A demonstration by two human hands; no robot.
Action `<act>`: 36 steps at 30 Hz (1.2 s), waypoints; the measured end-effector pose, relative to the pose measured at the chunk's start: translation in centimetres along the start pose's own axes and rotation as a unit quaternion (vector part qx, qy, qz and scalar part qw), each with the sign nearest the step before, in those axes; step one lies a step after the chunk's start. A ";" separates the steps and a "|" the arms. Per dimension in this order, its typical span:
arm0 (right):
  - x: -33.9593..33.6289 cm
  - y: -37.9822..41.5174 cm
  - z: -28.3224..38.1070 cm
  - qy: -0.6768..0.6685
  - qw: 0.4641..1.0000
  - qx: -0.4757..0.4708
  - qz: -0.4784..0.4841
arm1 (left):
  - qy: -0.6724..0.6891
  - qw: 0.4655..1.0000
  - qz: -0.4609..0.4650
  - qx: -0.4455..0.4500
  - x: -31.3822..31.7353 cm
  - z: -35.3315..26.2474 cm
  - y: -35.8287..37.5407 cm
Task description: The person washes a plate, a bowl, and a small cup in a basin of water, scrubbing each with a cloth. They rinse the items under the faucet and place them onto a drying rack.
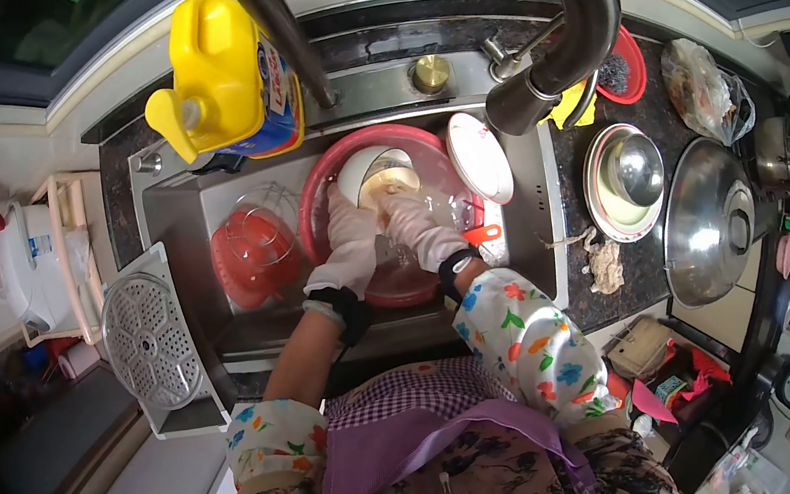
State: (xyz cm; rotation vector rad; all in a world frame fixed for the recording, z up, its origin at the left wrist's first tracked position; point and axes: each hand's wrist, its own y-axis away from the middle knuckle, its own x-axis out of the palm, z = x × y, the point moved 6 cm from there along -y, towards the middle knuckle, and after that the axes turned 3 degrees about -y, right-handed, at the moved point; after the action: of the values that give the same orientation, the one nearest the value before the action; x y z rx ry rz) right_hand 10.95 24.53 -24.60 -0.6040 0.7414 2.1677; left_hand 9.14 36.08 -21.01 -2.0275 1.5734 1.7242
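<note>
A red basin [310,193] with water in it stands in the steel sink. Over the basin, my left hand [348,228], in a whitish glove, grips the left side of a white bowl [361,168] that is tilted on its side. My right hand [406,220], gloved too, reaches to the bowl's opening; its fingers are pressed together there, and what they hold is hard to make out. A white plate [480,159] leans at the basin's right edge, above a red-handled item [482,235].
The faucet [579,49] arches over the sink's right part. A yellow jug [226,84] stands behind the sink. A red colander [255,257] and wire rack lie left of the basin. Stacked bowls [599,188] and a large lid [698,245] are on the right counter.
</note>
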 end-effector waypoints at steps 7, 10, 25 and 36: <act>1.1 0.8 -2.4 0.162 0.977 0.115 -0.080 | 0.253 0.942 0.194 -0.106 3.5 1.9 -0.4; -2.1 2.0 2.3 0.016 0.981 0.161 0.109 | 0.299 0.906 0.272 -0.123 4.5 3.0 0.2; -2.9 4.2 2.8 0.013 0.952 0.297 0.078 | 0.411 0.856 0.304 -0.077 4.7 3.7 3.6; -13.6 15.6 2.1 -0.351 0.903 0.247 0.009 | 0.338 0.896 0.282 -0.050 7.6 7.5 -0.7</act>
State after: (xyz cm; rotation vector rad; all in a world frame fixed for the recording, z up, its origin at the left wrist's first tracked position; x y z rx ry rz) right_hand 6.69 10.56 -9.78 0.4355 0.8286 1.8923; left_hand 3.29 36.09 -29.99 -2.5854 2.5333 1.2676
